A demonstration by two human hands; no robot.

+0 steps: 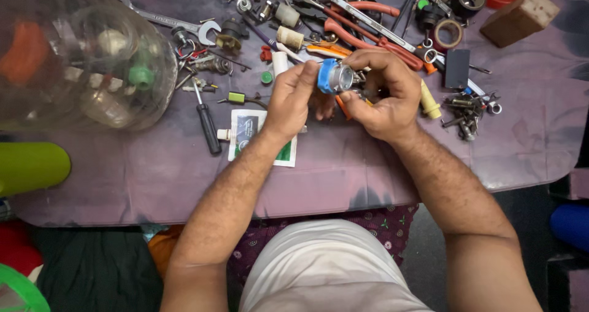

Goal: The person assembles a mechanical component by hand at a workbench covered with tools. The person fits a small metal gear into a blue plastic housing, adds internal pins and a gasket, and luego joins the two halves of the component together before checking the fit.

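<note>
Left hand (293, 100) curled, thumb and fingertips pinched on the blue ring (326, 76) of a small fitting. Right hand (383, 94) closed around the far side of the same piece, fingers wrapped over the top, thumb underneath. Both forearms come in from the near edge of the table (368, 177) and meet above its middle.

Fitting: metal cylinder (341, 77) with the blue ring at its left end. Long axis runs roughly left to right, open round face turned up toward the camera. Right end buried in the right palm; cannot tell how long it is or what it joins. Something orange (341, 107) shows under the hands, mostly hidden.

Just beneath the left wrist, a white-and-green packet (248, 131) lies flat, partly covered. Left of it, a black-handled screwdriver (207, 123). Beyond the hands toward the far edge: red-handled pliers (368, 26), an open-end wrench (175, 22), white plastic plugs, loose screws. Cream cylinder (429, 102) just right of the right hand; pile of bolts (469, 109) farther right.

Clear plastic jar (80, 54) at the far left corner, blurred, contents indistinct. Green cylinder (30, 165) cut off at the left edge.
</note>
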